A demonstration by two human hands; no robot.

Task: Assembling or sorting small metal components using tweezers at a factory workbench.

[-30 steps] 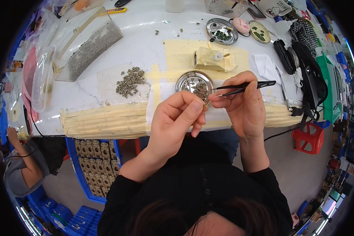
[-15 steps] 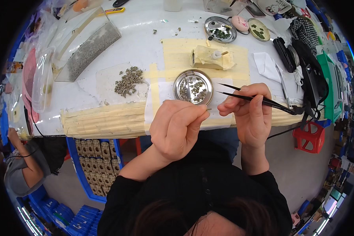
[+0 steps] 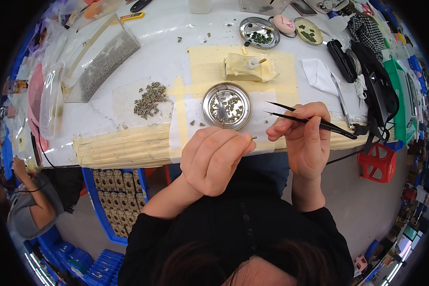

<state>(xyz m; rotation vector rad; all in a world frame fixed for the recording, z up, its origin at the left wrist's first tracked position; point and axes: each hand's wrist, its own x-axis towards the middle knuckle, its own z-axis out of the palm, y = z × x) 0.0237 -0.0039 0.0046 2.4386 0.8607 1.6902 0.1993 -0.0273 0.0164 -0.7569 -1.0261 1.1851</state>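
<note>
Pinched in the fingertips of my left hand (image 3: 214, 157) is a tiny greyish metal part (image 3: 254, 137), too small to make out fully. My right hand (image 3: 304, 131) holds black tweezers (image 3: 319, 123); their two thin tips are apart and point left, with nothing between them. Just beyond my left hand lies a round metal dish (image 3: 206, 110) with many small metal parts inside. A pile of similar small parts (image 3: 150, 99) sits on a clear sheet to the left. Behind the dish stands a tape-wrapped block (image 3: 243, 71) with a small white nozzle-like piece on top.
A clear bin of grey granules (image 3: 105, 64) stands at the left. Round dishes with dark green pieces, one a glass dish (image 3: 243, 35), are at the back right. White cloth (image 3: 317, 74), long metal tweezers (image 3: 341, 102) and a black case (image 3: 341, 62) lie right. A co-worker's arm (image 3: 40, 200) shows far left.
The view has shifted slightly, so the table things appear a little further left. My left fingers have turned a little, showing more of the tiny part. The tweezers stay in my right hand.
</note>
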